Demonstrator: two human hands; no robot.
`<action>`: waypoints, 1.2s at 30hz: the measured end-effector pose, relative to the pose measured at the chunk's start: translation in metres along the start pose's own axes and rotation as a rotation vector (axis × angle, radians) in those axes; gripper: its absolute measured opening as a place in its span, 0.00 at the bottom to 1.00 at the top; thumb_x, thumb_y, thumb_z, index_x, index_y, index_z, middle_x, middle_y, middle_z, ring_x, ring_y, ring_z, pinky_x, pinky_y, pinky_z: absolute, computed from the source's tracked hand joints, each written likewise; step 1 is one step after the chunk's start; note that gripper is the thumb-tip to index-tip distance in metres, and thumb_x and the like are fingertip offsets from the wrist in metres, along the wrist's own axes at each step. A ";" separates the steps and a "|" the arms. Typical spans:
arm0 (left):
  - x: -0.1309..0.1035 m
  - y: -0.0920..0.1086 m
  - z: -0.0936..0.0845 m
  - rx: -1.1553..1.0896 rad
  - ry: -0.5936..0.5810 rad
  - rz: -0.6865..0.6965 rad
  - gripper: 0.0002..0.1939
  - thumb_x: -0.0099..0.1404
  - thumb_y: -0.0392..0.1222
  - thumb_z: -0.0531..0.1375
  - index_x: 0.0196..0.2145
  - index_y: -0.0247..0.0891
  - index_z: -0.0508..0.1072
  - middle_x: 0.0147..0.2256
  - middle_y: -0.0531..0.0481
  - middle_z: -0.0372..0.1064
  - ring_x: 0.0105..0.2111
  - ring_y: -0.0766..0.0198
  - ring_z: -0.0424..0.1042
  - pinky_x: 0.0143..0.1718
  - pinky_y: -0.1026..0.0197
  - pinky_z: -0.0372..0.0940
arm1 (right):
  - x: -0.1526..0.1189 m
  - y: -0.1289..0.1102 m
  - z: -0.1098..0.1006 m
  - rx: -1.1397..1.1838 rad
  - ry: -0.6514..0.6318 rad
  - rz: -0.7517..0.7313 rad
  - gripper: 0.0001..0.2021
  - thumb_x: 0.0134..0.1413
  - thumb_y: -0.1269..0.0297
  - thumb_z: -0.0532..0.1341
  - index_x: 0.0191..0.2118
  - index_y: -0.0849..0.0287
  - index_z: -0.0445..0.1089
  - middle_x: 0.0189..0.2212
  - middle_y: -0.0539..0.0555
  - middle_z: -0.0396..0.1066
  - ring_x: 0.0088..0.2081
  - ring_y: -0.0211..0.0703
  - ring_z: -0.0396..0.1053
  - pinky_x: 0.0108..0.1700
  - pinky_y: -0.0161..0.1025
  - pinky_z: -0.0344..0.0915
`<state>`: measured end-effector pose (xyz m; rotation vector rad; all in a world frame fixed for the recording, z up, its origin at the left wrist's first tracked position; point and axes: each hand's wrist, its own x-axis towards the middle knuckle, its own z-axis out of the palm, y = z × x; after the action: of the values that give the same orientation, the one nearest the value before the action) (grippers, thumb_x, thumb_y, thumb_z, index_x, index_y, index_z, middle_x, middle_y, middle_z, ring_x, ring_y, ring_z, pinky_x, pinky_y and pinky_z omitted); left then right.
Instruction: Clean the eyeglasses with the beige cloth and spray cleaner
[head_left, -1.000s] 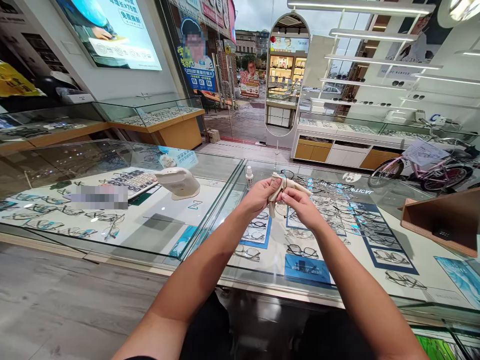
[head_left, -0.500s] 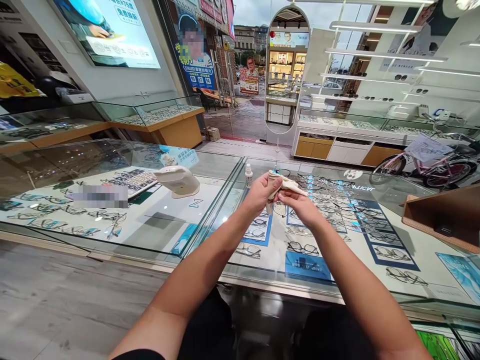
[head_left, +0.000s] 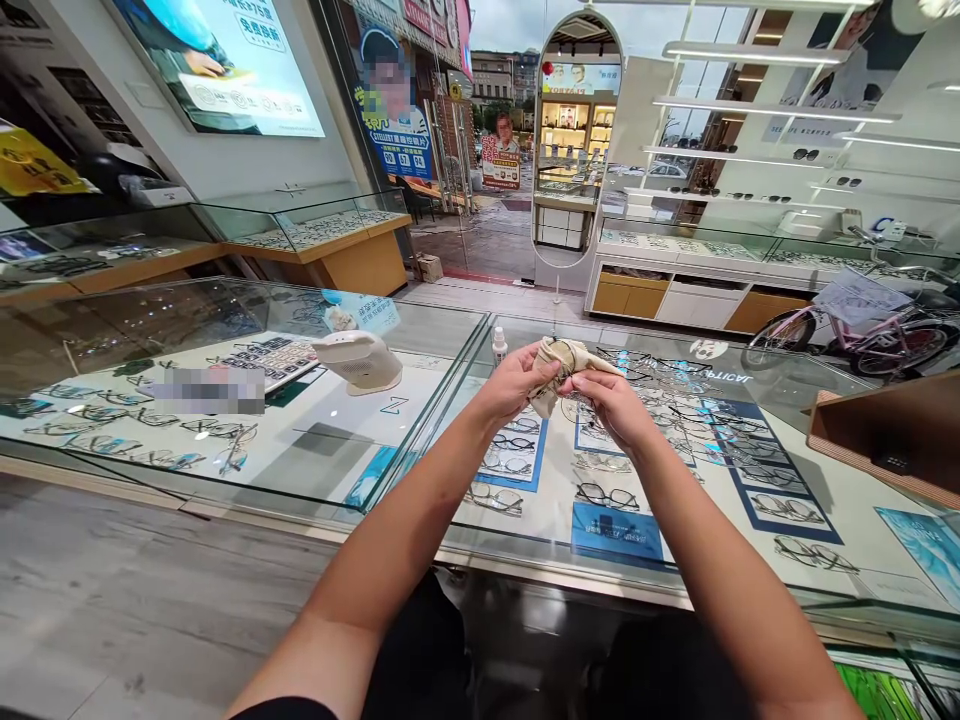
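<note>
Above the glass display counter, my left hand [head_left: 516, 383] is closed on a cream cloth [head_left: 553, 362]. My right hand [head_left: 606, 396] pinches the cloth's right side, close beside the left. Thin dark lines like a glasses frame show against the cloth between the fingers; most of it is hidden. Just behind my left hand stands a small white bottle [head_left: 499, 346] on the counter. Below my hands, rows of glasses [head_left: 606, 495] lie under the glass, some on blue trays.
A white scanner-like device [head_left: 360, 361] stands on the left counter [head_left: 300, 440], near a card printed with codes [head_left: 271, 358]. A brown wooden box [head_left: 889, 435] sits at the right. An oval mirror [head_left: 576, 140] and a pink bicycle [head_left: 862, 330] are farther back.
The cloth has been turned and bunched differently, showing a broader face with thin dark lines. Both hands have shifted slightly, and the fingers remain closed on it.
</note>
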<state>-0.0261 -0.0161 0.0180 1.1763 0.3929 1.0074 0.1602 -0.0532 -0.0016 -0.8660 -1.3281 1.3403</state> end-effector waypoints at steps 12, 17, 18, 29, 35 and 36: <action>0.004 -0.013 0.005 0.045 0.110 0.078 0.26 0.59 0.60 0.74 0.36 0.34 0.74 0.22 0.53 0.71 0.18 0.71 0.67 0.21 0.67 0.61 | -0.001 0.007 0.005 -0.079 -0.044 -0.005 0.17 0.54 0.46 0.72 0.35 0.56 0.84 0.40 0.55 0.82 0.48 0.51 0.73 0.62 0.49 0.59; 0.005 -0.007 -0.004 0.013 0.048 0.021 0.27 0.59 0.61 0.74 0.36 0.32 0.76 0.25 0.48 0.75 0.23 0.67 0.73 0.27 0.65 0.67 | 0.000 0.004 0.002 -0.034 -0.032 -0.005 0.15 0.54 0.48 0.72 0.36 0.55 0.85 0.38 0.54 0.82 0.48 0.50 0.72 0.60 0.48 0.60; 0.004 -0.005 -0.005 0.010 0.032 0.014 0.27 0.59 0.60 0.74 0.37 0.31 0.77 0.26 0.47 0.76 0.24 0.66 0.74 0.28 0.65 0.68 | 0.000 0.002 0.001 -0.014 -0.027 -0.005 0.15 0.53 0.48 0.72 0.35 0.56 0.85 0.37 0.55 0.81 0.47 0.50 0.72 0.59 0.47 0.61; -0.002 -0.008 0.005 0.071 0.085 0.056 0.26 0.54 0.50 0.79 0.42 0.33 0.76 0.25 0.52 0.75 0.23 0.69 0.72 0.28 0.66 0.66 | 0.000 -0.002 0.007 0.055 -0.020 -0.011 0.16 0.47 0.47 0.75 0.30 0.56 0.84 0.34 0.55 0.81 0.43 0.50 0.74 0.56 0.47 0.65; 0.002 -0.010 0.005 0.069 0.121 0.094 0.26 0.58 0.60 0.75 0.37 0.34 0.75 0.23 0.51 0.73 0.20 0.68 0.70 0.23 0.66 0.63 | 0.002 0.005 0.008 0.008 -0.022 -0.024 0.15 0.50 0.47 0.74 0.32 0.56 0.84 0.34 0.56 0.82 0.46 0.51 0.74 0.60 0.49 0.62; 0.003 -0.008 0.004 0.054 0.111 0.084 0.27 0.58 0.61 0.75 0.36 0.33 0.75 0.24 0.50 0.74 0.20 0.68 0.71 0.24 0.66 0.64 | 0.002 0.004 0.008 0.011 -0.019 -0.027 0.16 0.50 0.47 0.73 0.32 0.56 0.84 0.34 0.56 0.81 0.46 0.51 0.74 0.59 0.49 0.62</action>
<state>-0.0182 -0.0165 0.0126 1.1964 0.4635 1.1443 0.1516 -0.0530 -0.0042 -0.8275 -1.3412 1.3366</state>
